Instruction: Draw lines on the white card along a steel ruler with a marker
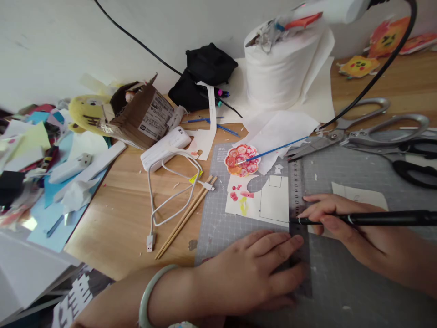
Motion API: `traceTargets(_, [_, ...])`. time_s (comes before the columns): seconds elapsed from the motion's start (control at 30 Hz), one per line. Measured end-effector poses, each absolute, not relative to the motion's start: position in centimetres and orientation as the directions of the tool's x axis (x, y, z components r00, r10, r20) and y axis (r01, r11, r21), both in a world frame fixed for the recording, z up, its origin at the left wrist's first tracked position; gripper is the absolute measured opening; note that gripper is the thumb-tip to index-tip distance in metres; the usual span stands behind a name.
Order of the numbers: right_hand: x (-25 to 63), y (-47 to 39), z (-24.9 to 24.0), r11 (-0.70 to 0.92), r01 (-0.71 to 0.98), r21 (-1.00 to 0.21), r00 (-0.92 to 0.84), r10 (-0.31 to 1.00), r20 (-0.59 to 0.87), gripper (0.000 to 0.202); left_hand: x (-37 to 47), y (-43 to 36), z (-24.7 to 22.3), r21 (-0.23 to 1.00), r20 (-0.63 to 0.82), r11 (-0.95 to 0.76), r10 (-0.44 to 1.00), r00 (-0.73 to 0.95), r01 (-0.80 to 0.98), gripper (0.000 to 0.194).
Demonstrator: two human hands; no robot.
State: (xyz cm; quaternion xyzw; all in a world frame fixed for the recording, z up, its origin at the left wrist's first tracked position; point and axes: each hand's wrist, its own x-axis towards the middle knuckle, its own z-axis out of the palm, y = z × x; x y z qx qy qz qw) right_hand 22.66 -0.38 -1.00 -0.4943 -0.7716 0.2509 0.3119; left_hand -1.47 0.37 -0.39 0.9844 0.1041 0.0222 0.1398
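My right hand (355,228) is closed around a black pen (382,218), its tip at the edge of a white paper piece (273,202). Ruled black lines, a small drawn rectangle and red and yellow paint dabs mark that paper, which has a curved cut-out. A clear ruler (296,187) runs along the paper's right edge. Across the ruler's lower part lies my left hand (256,269), fingers stretched out and pressing on it, a pale bangle at the wrist. Both rest on a grey cutting mat (218,228). Another paper scrap (358,193) lies partly under my right hand.
Beyond the paper are a paint-stained flower cutout (242,160), a blue paintbrush (276,149) and large scissors (327,139). A tissue roll (283,68) stands behind. Leftward lie chopsticks (184,218), a white cable (152,200), a power bank (165,148) and a cardboard box (146,114).
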Motion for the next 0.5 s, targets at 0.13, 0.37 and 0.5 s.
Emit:
traceTargets(0.13, [22.57, -0.26, -1.06, 0.417, 0.641, -0.645, -0.300, 0.909, 0.289, 0.011, -1.54, 0.35, -0.41, 0.276, 0.006, -0.939, 0.215, 0.977, 0.205, 0.041])
traceTargets(0.37, [22.46, 0.10, -0.80, 0.423, 0.661, -0.620, -0.304, 0.906, 0.294, 0.012, -1.53, 0.32, -0.58, 0.278, 0.013, -0.938, 0.218, 0.976, 0.206, 0.041])
traceTargets(0.5, [22.54, 0.07, -0.81, 0.402, 0.679, -0.614, -0.290, 0.916, 0.279, 0.012, -1.56, 0.33, -0.52, 0.282, 0.018, -0.938, 0.215, 0.977, 0.201, 0.042])
